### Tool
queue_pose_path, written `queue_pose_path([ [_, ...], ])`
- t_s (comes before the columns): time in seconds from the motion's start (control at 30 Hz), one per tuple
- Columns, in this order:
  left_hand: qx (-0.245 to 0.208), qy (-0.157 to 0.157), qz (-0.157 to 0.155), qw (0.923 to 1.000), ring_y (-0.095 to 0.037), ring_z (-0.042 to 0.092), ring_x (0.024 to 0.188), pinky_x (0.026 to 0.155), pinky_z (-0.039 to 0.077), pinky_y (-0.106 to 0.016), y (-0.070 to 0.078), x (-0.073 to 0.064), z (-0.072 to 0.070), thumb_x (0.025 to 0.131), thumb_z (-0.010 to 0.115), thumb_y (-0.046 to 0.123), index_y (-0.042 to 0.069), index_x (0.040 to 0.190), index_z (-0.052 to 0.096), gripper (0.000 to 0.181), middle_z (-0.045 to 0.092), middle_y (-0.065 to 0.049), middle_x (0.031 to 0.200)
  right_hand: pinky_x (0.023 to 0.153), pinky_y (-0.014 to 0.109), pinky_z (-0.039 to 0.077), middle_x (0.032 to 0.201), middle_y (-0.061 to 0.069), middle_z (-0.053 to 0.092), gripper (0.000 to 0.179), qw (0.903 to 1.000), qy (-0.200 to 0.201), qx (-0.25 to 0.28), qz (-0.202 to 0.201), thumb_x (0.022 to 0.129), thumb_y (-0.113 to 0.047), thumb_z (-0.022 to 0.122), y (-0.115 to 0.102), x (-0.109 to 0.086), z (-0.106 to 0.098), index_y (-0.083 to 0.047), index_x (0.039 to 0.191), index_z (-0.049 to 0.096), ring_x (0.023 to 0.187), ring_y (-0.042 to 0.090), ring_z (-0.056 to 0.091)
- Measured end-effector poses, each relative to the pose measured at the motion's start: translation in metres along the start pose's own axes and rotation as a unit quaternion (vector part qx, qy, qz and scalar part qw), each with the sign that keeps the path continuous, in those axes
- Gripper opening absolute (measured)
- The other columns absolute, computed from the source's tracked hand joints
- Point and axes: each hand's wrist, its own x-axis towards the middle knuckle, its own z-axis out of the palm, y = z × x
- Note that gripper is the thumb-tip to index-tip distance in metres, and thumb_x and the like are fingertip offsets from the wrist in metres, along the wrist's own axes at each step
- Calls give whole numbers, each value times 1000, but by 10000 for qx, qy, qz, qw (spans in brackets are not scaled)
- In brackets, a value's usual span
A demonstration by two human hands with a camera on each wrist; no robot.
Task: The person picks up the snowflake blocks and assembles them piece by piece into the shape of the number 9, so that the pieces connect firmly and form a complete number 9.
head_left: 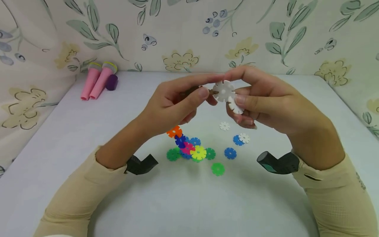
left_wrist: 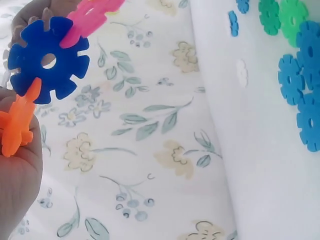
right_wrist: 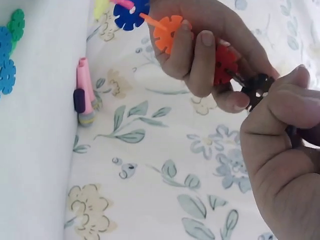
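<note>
My left hand [head_left: 176,103] grips a chain of notched flower-shaped discs above the table. An orange disc [right_wrist: 167,37], a dark blue disc [left_wrist: 37,70], a pink disc [head_left: 187,148] and a yellow disc [head_left: 198,152] hang below it. Partly covered by the left fingers is a red disc [right_wrist: 226,64], followed by a dark brown disc [right_wrist: 260,89]. Between thumb and fingers, my right hand [head_left: 266,95] pinches a white disc [head_left: 236,106], joined to another white disc [head_left: 224,90] that meets the brown one. Whether those two are slotted together is hard to tell.
Loose discs lie on the white table [head_left: 189,204]: several blue [head_left: 230,153], several green [head_left: 218,169] and white ones [head_left: 224,126]. Two pink toy microphones [head_left: 100,80] and a purple piece [head_left: 111,82] lie at the back left. Behind hangs flowered cloth [head_left: 189,36].
</note>
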Motion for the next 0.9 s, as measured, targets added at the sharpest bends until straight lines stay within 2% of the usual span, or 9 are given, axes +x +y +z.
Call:
queue_pose_path([
  [0.1,254,-239,304,9989,-19,50,59,43,34,-30,-2,0,0,105,49,5,-12,134,53,34,69,-2,91,54,27,37,82,18,54,45,9994,-18,-59,336,99,17,20,-1,-1,1,7,142,27,69,27,46],
  [0.23,615,-415,865,9935,-15,43,58,55,40,-30,-5,2,1,104,53,10,-19,129,52,38,61,1,79,50,30,34,77,15,52,43,9991,-71,-148,395,100,17,21,0,-2,2,5,141,25,65,24,44],
  [0.37,1097,-309,1267,9854,-15,46,64,67,45,-32,-5,4,2,102,55,3,-20,125,55,33,70,-6,99,50,32,33,77,15,50,41,9997,40,40,226,100,17,20,2,-2,4,5,139,26,64,23,43],
  [0.47,1292,-253,1373,9817,-17,54,76,67,47,-32,-6,4,3,102,56,8,-20,125,55,36,70,-5,98,51,31,34,78,15,48,41,9995,115,280,109,99,18,19,4,0,6,4,136,29,64,25,41],
  [0.5,1296,-243,1388,9815,-16,54,74,65,47,-31,-7,4,3,102,56,11,-21,125,55,39,69,-5,96,51,32,34,78,16,48,41,9993,124,333,82,99,18,19,4,1,7,4,136,31,64,24,41],
  [0.63,1094,-173,1259,9858,-13,50,60,56,45,-30,-9,4,2,103,54,27,-18,125,55,50,69,-3,97,55,35,40,86,21,50,40,9990,246,354,118,100,16,18,4,1,6,2,135,33,68,28,45],
  [0.77,900,127,895,9918,-16,55,59,52,48,-31,-8,3,-2,104,52,23,-14,130,52,45,69,-7,103,65,38,51,103,30,53,36,9968,659,-445,34,103,11,21,-1,-2,-1,7,136,35,81,36,55],
  [0.83,928,279,589,9935,-19,59,65,54,51,-33,-5,1,-5,104,53,12,-10,135,48,39,69,-8,104,70,37,54,110,30,54,35,9863,1027,-1285,100,104,8,29,-6,-5,-4,7,136,41,88,38,58],
  [0.9,1017,290,174,9942,-21,61,71,58,53,-35,-3,0,-9,101,56,1,-6,141,45,42,69,-8,104,71,34,55,114,22,57,32,9634,1243,-2358,286,104,5,37,-11,-9,-7,4,133,50,92,34,61],
])
